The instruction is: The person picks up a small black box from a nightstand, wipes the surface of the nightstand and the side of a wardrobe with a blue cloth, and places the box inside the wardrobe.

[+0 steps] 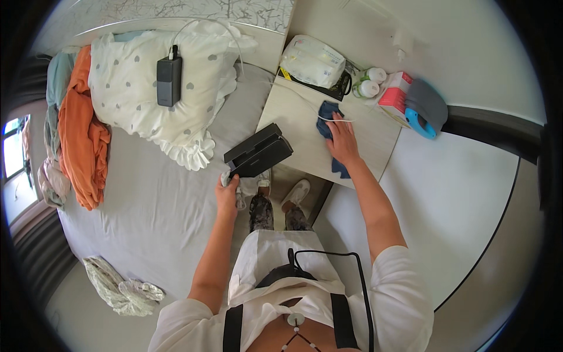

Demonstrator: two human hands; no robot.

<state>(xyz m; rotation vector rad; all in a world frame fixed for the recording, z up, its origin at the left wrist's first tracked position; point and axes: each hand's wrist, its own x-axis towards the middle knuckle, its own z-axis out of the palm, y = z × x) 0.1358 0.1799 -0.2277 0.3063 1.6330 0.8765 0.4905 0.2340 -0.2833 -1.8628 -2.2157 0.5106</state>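
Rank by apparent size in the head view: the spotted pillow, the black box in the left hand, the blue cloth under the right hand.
1. Spotted pillow
2. Black box
3. Blue cloth, partly hidden by the right hand

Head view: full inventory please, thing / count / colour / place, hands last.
blue cloth: 1, blue, on the nightstand under the right hand
nightstand: 1, pale wood, beside the bed
black box: 1, black, held over the bed edge
white cable: 1, white, across the nightstand
wipes pack: 1, white, at the nightstand's back
small bottles: 2, white with green, by the wall
pillow: 1, white with grey hearts, head of the bed
charger brick: 1, black, on the pillow
orange garment: 1, orange, the bed's left side
bed sheet: 1, grey
left hand: holds the black box
right hand: presses the blue cloth
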